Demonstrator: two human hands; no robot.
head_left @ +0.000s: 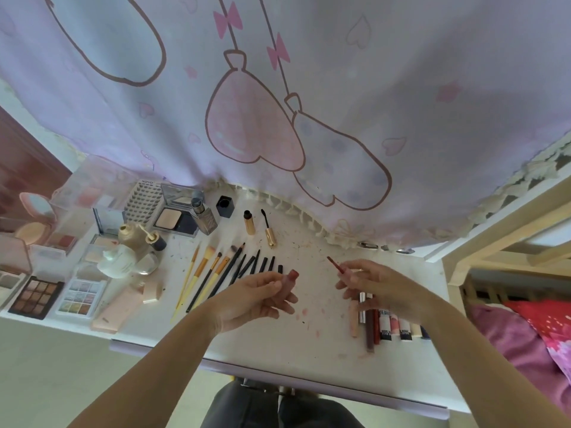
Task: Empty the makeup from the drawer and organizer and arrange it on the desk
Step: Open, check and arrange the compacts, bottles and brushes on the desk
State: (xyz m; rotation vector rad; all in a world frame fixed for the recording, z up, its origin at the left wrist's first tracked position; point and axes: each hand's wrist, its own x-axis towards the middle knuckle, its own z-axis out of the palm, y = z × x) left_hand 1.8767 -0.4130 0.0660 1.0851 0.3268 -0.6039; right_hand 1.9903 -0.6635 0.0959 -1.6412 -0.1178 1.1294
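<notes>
My left hand [259, 296] holds a small red lip gloss tube [292, 278] above the middle of the white desk [309, 344]. My right hand [375, 287] holds that tube's wand applicator [335, 264], pulled out and pointing up-left. The two hands are a short gap apart. A row of brushes and pencils [222, 273] lies left of my left hand. Lipsticks and glosses [386, 322] lie in a row under my right hand. An open gold mascara tube [249, 223] and its wand [268, 231] lie further back.
Eyeshadow palettes [58, 296], compacts, foundation bottles [136, 242] and a clear organizer [92, 199] crowd the desk's left side. A pink cartoon curtain [278, 103] hangs behind. A bed frame with pink bedding [525, 329] stands right. The desk surface is stained with makeup smudges.
</notes>
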